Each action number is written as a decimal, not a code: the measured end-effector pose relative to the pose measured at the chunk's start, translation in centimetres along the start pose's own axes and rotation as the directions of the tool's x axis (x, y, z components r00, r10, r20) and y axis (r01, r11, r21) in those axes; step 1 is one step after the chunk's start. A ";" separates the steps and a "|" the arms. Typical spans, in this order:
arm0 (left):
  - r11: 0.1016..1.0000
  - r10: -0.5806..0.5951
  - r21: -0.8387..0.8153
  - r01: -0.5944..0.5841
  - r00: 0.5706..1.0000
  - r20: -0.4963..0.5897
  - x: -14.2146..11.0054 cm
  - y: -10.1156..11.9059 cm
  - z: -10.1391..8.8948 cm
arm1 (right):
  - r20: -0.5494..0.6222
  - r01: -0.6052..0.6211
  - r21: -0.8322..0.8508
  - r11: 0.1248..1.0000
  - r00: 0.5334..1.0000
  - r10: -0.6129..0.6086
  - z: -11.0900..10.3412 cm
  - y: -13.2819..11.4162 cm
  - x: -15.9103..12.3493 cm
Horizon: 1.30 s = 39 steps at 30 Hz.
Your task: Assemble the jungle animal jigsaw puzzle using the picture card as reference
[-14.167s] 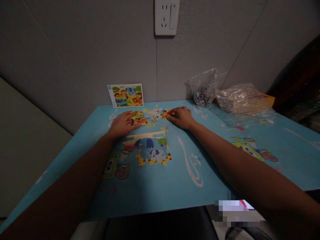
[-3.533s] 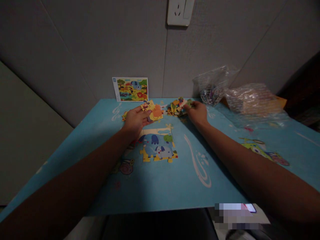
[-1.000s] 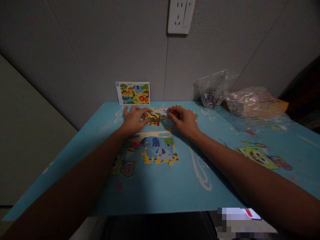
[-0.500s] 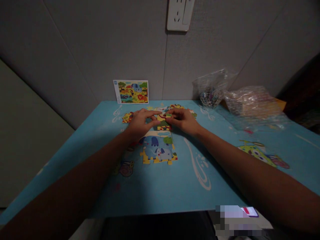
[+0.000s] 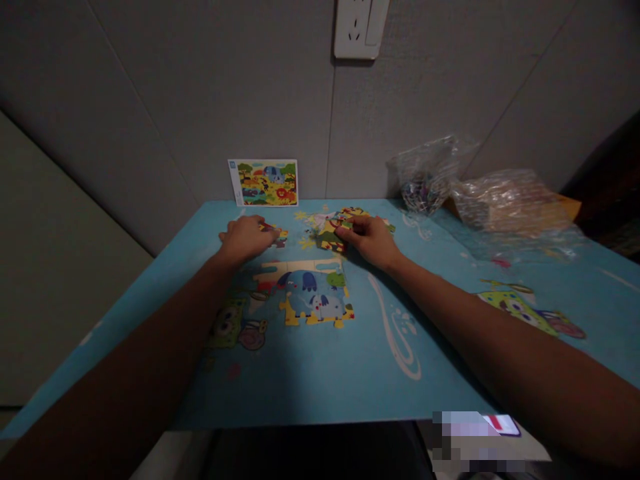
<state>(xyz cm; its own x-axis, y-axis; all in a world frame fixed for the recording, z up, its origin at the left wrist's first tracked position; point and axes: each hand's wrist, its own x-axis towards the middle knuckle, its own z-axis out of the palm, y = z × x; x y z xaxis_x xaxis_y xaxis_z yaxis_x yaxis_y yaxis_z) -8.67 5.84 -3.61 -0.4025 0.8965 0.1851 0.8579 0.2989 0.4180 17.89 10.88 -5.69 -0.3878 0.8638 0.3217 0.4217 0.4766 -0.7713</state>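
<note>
My right hand [image 5: 371, 241] pinches a small joined section of jigsaw puzzle pieces [image 5: 328, 240], green and yellow with dark red marks, tilted above the table. My left hand [image 5: 245, 238] is over loose yellow and red puzzle pieces [image 5: 280, 235] on the left. Its thumb and forefinger are apart, and its other fingers are partly hidden. Nearer to me lies a joined puzzle section [image 5: 315, 297] with a big blue elephant and a smaller pale one. Behind my right hand is a cluster of loose pieces [image 5: 356, 212].
A picture card [image 5: 267, 183] of the animal scene leans on the wall. Clear plastic bags [image 5: 510, 207] lie at the back right over something orange. The blue table cover [image 5: 325, 387] has printed cartoon figures. A wall socket [image 5: 356, 30] is above.
My left hand has left the green and yellow section and moved left to the loose pieces. My right hand still holds that section, now tilted, and the elephant section's upper edge is uncovered.
</note>
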 end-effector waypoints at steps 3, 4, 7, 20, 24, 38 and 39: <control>0.997 0.057 0.049 -0.059 0.997 0.042 0.1 -0.1 0.4 | -0.068 -0.002 -0.136 0.991 0.998 -0.008 0.1 -0.1 0.0; 0.995 0.084 0.057 -0.087 0.995 0.051 0.2 -0.1 0.5 | -0.075 0.000 -0.175 0.984 0.997 -0.013 0.2 -0.3 0.0; 0.987 0.146 0.052 -0.150 0.986 0.075 0.4 -0.2 0.7 | -0.077 -0.021 -0.214 0.977 0.997 0.004 0.3 -0.7 0.0; 0.977 0.215 -0.018 -0.214 0.977 -0.001 0.2 0.0 0.8 | -0.105 0.014 -0.104 0.994 0.994 -0.025 0.6 -0.7 -0.2; 0.968 0.250 0.006 -0.250 0.968 -0.008 0.1 0.0 0.8 | -0.083 0.027 -0.108 0.994 0.996 -0.036 0.7 -0.6 -0.2; 0.956 0.271 -0.097 -0.275 0.961 -0.058 -0.1 0.0 0.9 | -0.086 -0.024 -0.135 0.991 0.996 0.012 0.5 -1.2 -0.3; 0.954 0.274 -0.109 -0.280 0.959 -0.068 -0.1 0.0 0.9 | -0.084 -0.034 -0.126 0.991 0.996 0.024 0.5 -1.2 -0.3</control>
<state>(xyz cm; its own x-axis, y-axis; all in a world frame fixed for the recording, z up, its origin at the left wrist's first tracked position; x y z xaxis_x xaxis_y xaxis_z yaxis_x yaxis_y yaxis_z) -8.31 6.08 -4.45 -0.1726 0.9197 0.3526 0.8963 -0.0018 0.4435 17.04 9.96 -5.13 -0.3078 0.8854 0.3482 0.5348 0.4637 -0.7064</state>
